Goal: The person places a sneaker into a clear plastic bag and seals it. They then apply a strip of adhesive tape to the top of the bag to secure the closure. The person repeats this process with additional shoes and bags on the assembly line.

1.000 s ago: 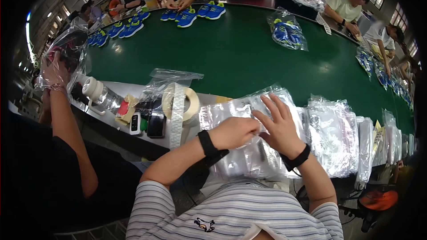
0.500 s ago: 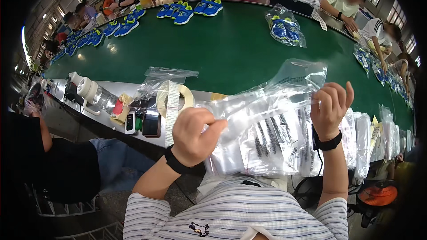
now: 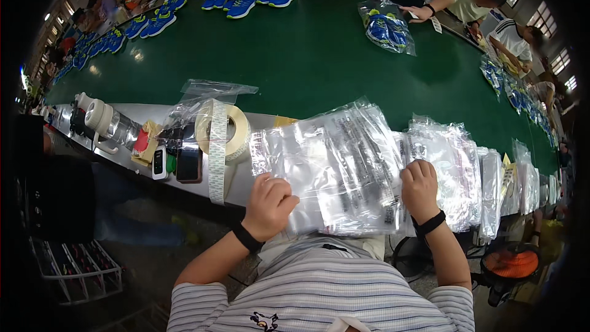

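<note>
Clearly a clear plastic bag [image 3: 344, 166] is being taken off the stack at the near edge of the table: the left hand [image 3: 270, 206] is curled shut on its near left corner, the right hand [image 3: 420, 189] closed on its near right edge. Lifting it free seems to call for an even pull from both. More bag stacks [image 3: 452, 160] crowd the right; a tape roll [image 3: 222, 129] and phone [image 3: 188, 163] sit left, apart. Blue shoes [image 3: 246, 0] lie far across the green belt [image 3: 307, 55].

Clear plastic bag [image 3: 344, 166], held flat

Printed, crinkled, gripped at both lower corners, lying over the stack of bags [image 3: 455, 166] on the worktop [image 3: 246, 178].
</note>
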{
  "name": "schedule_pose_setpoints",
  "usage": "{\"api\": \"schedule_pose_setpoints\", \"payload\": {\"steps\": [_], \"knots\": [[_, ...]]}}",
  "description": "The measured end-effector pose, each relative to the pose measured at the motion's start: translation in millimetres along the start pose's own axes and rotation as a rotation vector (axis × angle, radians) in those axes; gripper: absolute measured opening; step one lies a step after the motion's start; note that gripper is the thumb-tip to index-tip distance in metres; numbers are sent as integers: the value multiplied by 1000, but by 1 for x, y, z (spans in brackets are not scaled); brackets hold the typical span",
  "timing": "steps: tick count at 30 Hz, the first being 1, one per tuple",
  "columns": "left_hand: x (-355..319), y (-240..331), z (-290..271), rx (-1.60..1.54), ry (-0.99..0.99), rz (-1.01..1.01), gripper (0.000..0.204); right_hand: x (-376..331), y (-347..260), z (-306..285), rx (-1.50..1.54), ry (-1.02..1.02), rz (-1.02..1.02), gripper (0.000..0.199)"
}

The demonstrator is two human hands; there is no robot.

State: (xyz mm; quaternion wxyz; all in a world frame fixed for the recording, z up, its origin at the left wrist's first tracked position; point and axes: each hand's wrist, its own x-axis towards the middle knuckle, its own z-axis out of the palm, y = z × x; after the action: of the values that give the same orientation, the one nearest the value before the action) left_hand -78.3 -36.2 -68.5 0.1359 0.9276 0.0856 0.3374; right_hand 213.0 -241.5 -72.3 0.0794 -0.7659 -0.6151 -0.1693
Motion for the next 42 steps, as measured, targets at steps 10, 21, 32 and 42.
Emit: {"api": "schedule_pose_setpoints", "payload": {"steps": [10, 21, 32, 42], "knots": [[-51, 3, 18, -52, -289, -50, 8, 0, -10, 12, -22, 95, -161, 7], [-161, -33, -19, -473, 361, -1544, 27, -11, 2, -1, 166, -411, -152, 31], [-199, -93, 10, -339, 51, -1357, 90, 51, -64, -13, 463, -169, -158, 24], [-217, -120, 1, -293, 242, -1414, 62, 82, -151, -4, 693, -198, -412, 17]]}}
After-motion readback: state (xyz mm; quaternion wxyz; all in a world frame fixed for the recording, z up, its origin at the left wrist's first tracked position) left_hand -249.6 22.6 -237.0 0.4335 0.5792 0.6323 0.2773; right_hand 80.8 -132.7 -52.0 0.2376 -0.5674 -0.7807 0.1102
